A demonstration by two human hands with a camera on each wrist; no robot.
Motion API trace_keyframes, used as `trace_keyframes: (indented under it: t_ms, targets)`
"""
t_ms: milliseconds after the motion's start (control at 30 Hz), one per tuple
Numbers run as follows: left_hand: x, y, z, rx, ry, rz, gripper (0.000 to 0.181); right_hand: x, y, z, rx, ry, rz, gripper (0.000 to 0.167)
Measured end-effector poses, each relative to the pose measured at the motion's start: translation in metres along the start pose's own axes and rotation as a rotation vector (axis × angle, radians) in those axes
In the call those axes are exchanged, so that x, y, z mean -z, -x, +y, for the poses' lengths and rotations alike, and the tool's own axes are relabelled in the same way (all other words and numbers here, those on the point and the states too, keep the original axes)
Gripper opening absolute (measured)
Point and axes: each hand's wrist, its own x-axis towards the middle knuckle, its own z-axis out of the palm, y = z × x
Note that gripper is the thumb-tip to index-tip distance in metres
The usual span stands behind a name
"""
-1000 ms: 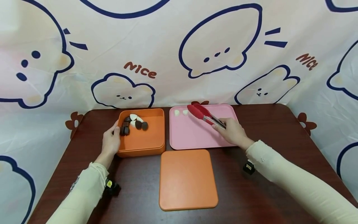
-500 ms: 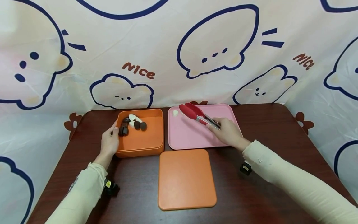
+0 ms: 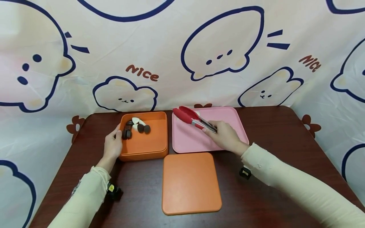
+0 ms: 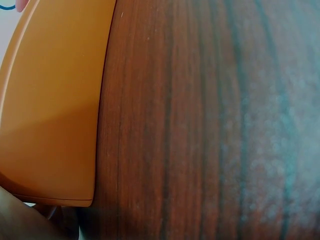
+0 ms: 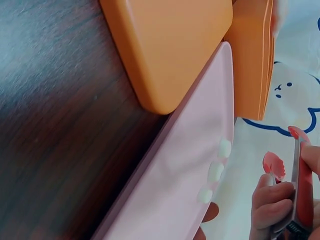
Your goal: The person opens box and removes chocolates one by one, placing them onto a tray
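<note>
Desk (image 3: 137, 196): dark red-brown wood grain, soft sheen toward the front, rounded back corners.
Backdrop (image 3: 168, 41): pale, lightly creased cloth behind and at both sides — blue-outlined cartoon shapes, brown flowers, "Nice" in red-brown.
Orange box (image 3: 148, 142): on the desk, left of the tray; dark pieces (image 3: 140, 128) and white chunks (image 3: 135, 120) bunched toward its back left.
Pink tray (image 3: 194, 142): just beside the box; right wrist view shows three white pieces (image 5: 215, 171) in a row by its far edge.
Orange panel (image 3: 191, 183): flat on the desk, in front of the tray.
Left hand (image 3: 113, 144): holds the box's left wall, thumb by the rim.
Right hand (image 3: 223, 136): fingers wrapped round the red tongs (image 3: 195, 122), above the tray; tong tips apart.
Delta vs 1.0 s ago: right hand and tongs sit farther left, tips over the tray's back left corner — they cover the two white pieces visible there then; one shows right of the tips now. Left hand, box, panel: unchanged.
</note>
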Motion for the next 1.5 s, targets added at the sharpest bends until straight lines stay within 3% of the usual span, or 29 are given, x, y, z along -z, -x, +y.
trace_keyframes:
  t_ms: [733, 1067, 1333, 1500]
  targets:
    - [0.001, 0.001, 0.001, -0.008, -0.014, 0.012, 0.05, -0.031, -0.002, -0.035, 0.012, 0.005, -0.03, 0.049]
    - [-0.001, 0.0, 0.0, 0.014, 0.007, 0.01, 0.05, -0.044, -0.014, -0.045, 0.043, 0.084, -0.033, 0.042]
    - [-0.001, 0.001, 0.0, -0.008, 0.001, 0.008, 0.05, -0.047, -0.022, -0.051, 0.055, 0.11, -0.048, 0.026]
    - [-0.001, 0.001, 0.0, -0.004, 0.001, 0.018, 0.05, -0.05, -0.027, -0.057, 0.056, 0.126, -0.054, 0.025]
